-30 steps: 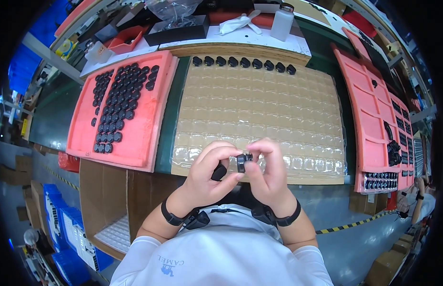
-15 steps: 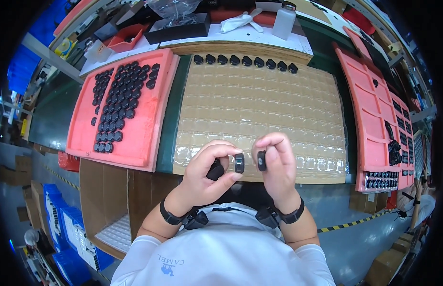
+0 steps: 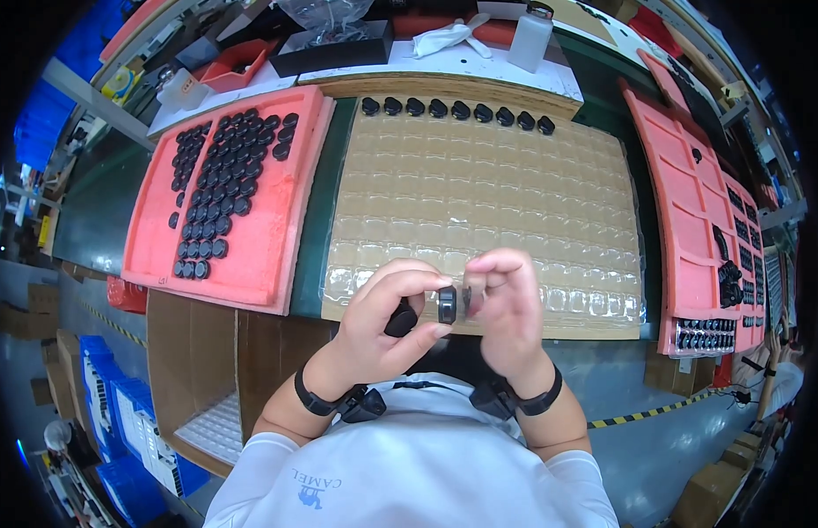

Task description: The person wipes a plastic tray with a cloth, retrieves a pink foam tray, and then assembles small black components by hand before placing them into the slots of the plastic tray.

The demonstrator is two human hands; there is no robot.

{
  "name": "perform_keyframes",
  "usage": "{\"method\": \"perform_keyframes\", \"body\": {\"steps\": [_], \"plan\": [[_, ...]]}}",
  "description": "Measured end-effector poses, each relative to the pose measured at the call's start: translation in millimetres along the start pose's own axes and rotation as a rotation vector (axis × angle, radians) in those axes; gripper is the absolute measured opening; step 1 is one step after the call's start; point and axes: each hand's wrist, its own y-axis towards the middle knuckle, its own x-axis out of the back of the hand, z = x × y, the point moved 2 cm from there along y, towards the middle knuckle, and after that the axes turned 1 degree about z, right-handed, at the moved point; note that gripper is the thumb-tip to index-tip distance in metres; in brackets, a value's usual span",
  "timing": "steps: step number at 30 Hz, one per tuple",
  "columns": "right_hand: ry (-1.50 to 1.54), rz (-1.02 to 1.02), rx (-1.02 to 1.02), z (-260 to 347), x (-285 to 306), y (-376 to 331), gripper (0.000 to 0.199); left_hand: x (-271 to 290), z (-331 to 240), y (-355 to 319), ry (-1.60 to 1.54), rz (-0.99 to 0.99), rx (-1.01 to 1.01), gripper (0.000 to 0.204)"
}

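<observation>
Between the thumb and forefinger of my left hand [image 3: 383,317] a small black round housing [image 3: 447,305] is pinched, its side facing right. A second black round part [image 3: 399,319] is tucked against that palm under the curled fingers. My right hand [image 3: 514,312], somewhat smeared by motion, pinches a thin dark piece [image 3: 467,300] just right of the housing; a narrow gap seems to remain between them. Both hands hover over the near edge of a clear plastic blister tray [image 3: 479,211], whose far row holds several glossy black parts [image 3: 460,111].
At left, a pink foam tray [image 3: 277,233] carries many black round parts [image 3: 217,189]. More pink foam trays [image 3: 682,194] with black parts stand at right. Behind are a black box [image 3: 334,55], white gloves [image 3: 449,38] and a bottle [image 3: 530,37]. A cardboard box [image 3: 193,361] sits below left.
My right hand has shifted left, bringing its dark piece closer to the housing and turning it more edge-on. The left hand is nearly still.
</observation>
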Motion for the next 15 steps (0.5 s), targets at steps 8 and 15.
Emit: {"method": "perform_keyframes", "body": {"steps": [8,15], "plan": [[0.074,-0.004,-0.043,9.7,-7.6,3.5,0.027,2.6,-0.2,0.9,0.033,0.019,-0.05,0.037],[0.188,-0.023,-0.079,7.8,-2.2,0.7,0.03,0.3,-2.0,-1.0,0.018,-0.012,-0.026,0.038]]}}
